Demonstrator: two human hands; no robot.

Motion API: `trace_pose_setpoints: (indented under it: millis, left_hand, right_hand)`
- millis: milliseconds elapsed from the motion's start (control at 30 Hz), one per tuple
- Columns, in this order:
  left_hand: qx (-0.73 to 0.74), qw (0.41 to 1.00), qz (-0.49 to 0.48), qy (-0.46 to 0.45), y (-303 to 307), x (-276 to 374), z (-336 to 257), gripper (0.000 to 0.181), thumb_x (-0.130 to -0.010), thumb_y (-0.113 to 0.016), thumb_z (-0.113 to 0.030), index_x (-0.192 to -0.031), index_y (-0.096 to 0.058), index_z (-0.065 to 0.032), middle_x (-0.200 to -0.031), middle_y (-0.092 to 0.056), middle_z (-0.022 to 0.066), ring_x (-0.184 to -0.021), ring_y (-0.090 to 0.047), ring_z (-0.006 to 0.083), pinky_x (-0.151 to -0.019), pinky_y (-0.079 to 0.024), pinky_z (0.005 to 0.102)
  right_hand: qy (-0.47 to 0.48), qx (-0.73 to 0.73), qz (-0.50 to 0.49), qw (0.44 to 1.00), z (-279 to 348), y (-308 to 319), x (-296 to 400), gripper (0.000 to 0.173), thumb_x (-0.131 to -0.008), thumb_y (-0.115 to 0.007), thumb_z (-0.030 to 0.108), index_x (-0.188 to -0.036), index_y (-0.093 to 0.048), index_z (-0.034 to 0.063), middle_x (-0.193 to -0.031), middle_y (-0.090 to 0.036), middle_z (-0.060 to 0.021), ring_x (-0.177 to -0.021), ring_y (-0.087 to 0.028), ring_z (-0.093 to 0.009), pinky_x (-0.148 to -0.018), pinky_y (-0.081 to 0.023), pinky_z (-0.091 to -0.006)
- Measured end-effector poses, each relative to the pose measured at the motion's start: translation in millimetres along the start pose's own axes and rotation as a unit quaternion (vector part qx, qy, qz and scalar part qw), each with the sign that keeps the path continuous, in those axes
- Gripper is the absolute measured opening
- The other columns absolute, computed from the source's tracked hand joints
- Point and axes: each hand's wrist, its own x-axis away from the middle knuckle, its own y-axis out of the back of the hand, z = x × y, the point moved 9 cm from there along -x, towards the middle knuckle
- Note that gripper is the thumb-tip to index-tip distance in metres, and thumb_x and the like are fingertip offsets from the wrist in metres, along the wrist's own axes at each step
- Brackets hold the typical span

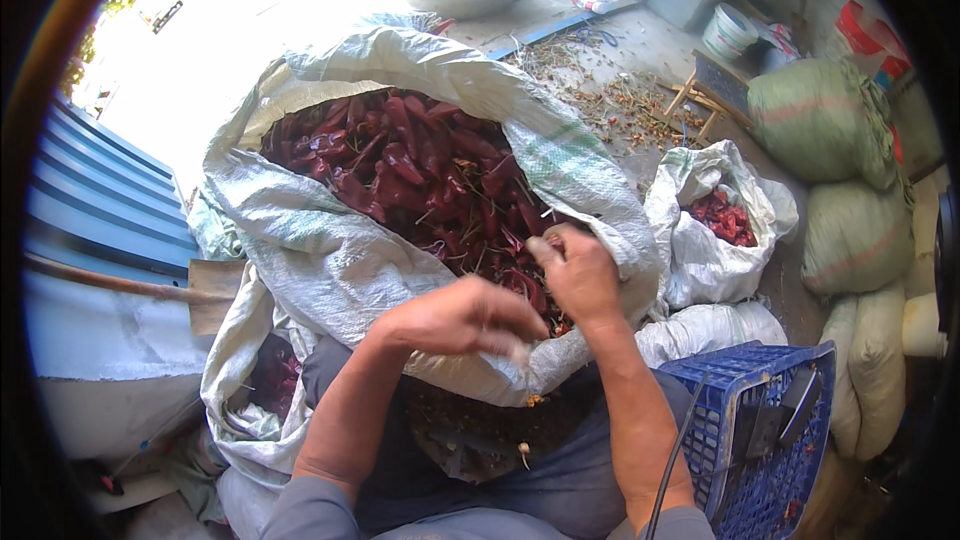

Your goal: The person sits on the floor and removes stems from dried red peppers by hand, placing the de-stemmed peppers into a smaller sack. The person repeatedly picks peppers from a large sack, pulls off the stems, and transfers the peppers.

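Observation:
A large white woven sack (337, 232) lies wide open before me, filled with dried red chili peppers (405, 157). My left hand (480, 319) is over the sack's near rim, blurred, its fingers bent downward; whether it grips anything is unclear. To its right, my right hand (576, 262) is at the peppers by the sack's right edge, fingers curled, with a small reddish bit by the thumb and forefinger; its hold is hard to make out. A small yellowish pepper stem cap (524, 454) shows below the sack's near rim, above my lap.
Smaller sacks with red pieces stand at right (675, 240) and lower left (217, 367). A blue plastic crate (750, 375) is by my right arm, a shovel (217, 296) at left. Green sacks (817, 120), a small stool (716, 90) and a metal basin (480, 4) are farther off.

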Motion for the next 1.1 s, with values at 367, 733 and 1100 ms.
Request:
trace_pose_setpoints:
  millis: [367, 733, 1100]
  left_hand:
    - [-0.475, 0.809, -0.227, 0.262, 65.1, -1.4, 62.4, 0.023, -0.081, -0.072, -0.024, -0.093, -0.071, -0.0043, -0.086, -0.073, 0.0187, -0.087, -0.072, 0.0371, -0.076, -0.057, 0.0471]
    - [-0.326, 0.865, -0.327, 0.197, 78.9, 23.7, 50.0, 0.02, -0.075, -0.063, -0.011, -0.093, -0.07, -0.0052, -0.086, -0.07, 0.0222, -0.088, -0.068, 0.0415, -0.078, -0.053, 0.0502]
    - [-0.253, 0.849, -0.438, 0.152, 101.3, 54.2, 37.9, 0.02, -0.079, -0.07, -0.012, -0.095, -0.066, -0.0013, -0.085, -0.069, 0.0222, -0.086, -0.067, 0.0427, -0.076, -0.052, 0.0488]
  right_hand:
    - [0.028, 0.223, 0.132, 0.965, -2.3, -53.8, 5.9, 0.034, -0.081, -0.078, 0.031, -0.099, -0.066, 0.0053, -0.087, -0.071, -0.02, -0.085, -0.069, -0.042, -0.074, -0.054, -0.0526]
    - [0.055, 0.212, 0.095, 0.971, -6.3, -40.2, -6.5, 0.034, -0.079, -0.08, 0.029, -0.1, -0.065, 0.0064, -0.088, -0.07, -0.019, -0.088, -0.068, -0.042, -0.077, -0.053, -0.051]
    - [0.032, 0.238, 0.159, 0.958, -12.7, -53.8, -2.2, 0.038, -0.078, -0.081, 0.038, -0.097, -0.07, 0.0059, -0.084, -0.071, -0.0192, -0.088, -0.069, -0.04, -0.075, -0.054, -0.0495]
